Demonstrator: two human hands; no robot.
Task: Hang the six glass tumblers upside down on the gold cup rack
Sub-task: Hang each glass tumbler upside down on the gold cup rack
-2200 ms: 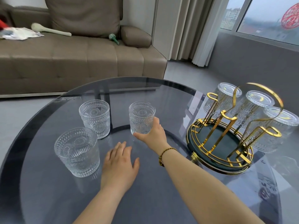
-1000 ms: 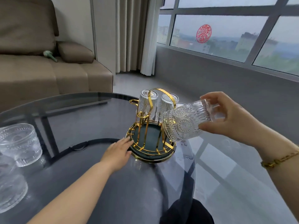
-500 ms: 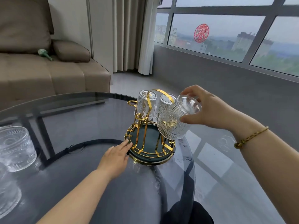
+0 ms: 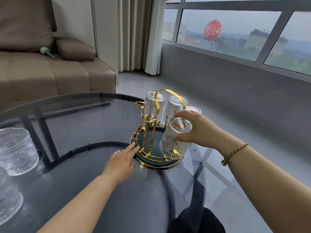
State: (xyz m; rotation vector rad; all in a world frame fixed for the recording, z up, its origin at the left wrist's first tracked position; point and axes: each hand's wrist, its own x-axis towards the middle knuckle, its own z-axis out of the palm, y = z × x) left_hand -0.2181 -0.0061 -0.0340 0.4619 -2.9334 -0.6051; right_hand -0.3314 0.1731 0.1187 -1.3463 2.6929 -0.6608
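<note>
The gold cup rack with its dark green base stands at the table's far right edge. Three glass tumblers hang upside down on its far side: one at the left, one in the middle, one at the right. My right hand grips a fourth embossed tumbler, upside down, over a near-right peg, its mouth close to the base. My left hand lies flat on the table, fingertips touching the rack's base rim. Two more tumblers stand upright at the left edge, one whole, one cut off.
The round smoked-glass table ends just right of the rack. A brown sofa stands behind at the left, with curtains and a big window along the back right. My dark-clothed knee shows below the table edge.
My right hand lifted a tumbler from the table, turned it upside down and lowered it onto the rack's near-right peg. My left hand moved to the rack's base.
</note>
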